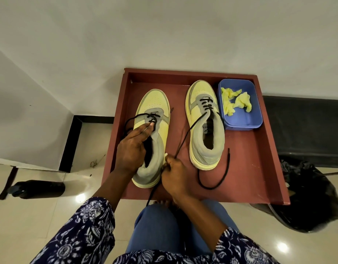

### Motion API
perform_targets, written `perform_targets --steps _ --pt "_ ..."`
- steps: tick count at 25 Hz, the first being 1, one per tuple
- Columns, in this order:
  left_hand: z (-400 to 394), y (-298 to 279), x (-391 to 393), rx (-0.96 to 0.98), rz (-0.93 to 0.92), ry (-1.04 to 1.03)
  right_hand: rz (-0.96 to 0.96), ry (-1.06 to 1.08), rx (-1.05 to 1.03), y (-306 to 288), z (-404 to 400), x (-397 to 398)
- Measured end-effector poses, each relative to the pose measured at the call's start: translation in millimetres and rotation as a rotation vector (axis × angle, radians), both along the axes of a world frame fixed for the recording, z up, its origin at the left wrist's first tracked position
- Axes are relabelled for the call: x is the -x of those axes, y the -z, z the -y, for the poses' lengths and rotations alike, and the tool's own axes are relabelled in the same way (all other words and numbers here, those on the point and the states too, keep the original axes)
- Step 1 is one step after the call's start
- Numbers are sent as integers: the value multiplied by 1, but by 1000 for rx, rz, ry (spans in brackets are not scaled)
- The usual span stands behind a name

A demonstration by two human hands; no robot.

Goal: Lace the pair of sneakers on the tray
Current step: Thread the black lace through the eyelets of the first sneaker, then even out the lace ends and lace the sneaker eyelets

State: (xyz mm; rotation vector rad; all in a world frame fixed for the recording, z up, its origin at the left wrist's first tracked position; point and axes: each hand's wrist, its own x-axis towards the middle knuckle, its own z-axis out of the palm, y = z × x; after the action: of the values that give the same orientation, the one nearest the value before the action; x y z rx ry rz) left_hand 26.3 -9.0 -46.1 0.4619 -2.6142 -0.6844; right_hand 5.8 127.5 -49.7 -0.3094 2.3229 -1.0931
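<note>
A shallow reddish-brown wooden tray (pixel 259 159) holds two pale yellow and grey sneakers, toes pointing away from the person. The left sneaker (pixel 154 103) has a black lace (pixel 137 116) crossed through only its front eyelets, one loop trailing off over its left side. The left hand (pixel 132 147) rests on this shoe's tongue, fingers curled and pinching the lace at the eyelets. The right hand (pixel 175 176) sits just beside the shoe's heel, fingers closed on a taut black lace strand (pixel 191 128) that runs up to the right sneaker (pixel 204 130); that shoe is laced along its front rows, and its other lace end (pixel 221 176) curls loose on the tray floor. Beside the right sneaker's toe stands a blue plastic tub (pixel 246 121) holding crumpled yellow paper (pixel 234 101)
</note>
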Motion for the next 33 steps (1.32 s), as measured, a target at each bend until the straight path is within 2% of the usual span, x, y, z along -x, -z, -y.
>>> perform_targets --steps 6,8,10,12,15,16,20,22,30,33 --pt "-2 -6 -1 -3 20 10 159 3 5 -9 -9 -5" --pt "-4 -16 0 -76 47 -2 212 68 50 -18 -13 -1" --pt "-8 -31 2 -192 129 -52 209 145 107 -28 -16 6" --pt "-16 -45 4 -221 195 -130 185 194 165 -40 -16 15" --pt "-35 -65 7 -210 135 -218 164 260 283 -59 -13 32" --pt "-42 -71 9 -289 113 -226 165 280 316 -66 -13 38" --pt "-74 -88 24 -894 116 -155 173 342 426 -82 -18 62" --pt "-85 -88 40 -1036 61 -147 160 372 432 -85 -24 76" --pt "-137 -84 128 -1096 5 -236 40 431 332 -93 -74 146" --pt "-151 -77 154 -1042 47 -273 -38 452 321 -90 -89 161"
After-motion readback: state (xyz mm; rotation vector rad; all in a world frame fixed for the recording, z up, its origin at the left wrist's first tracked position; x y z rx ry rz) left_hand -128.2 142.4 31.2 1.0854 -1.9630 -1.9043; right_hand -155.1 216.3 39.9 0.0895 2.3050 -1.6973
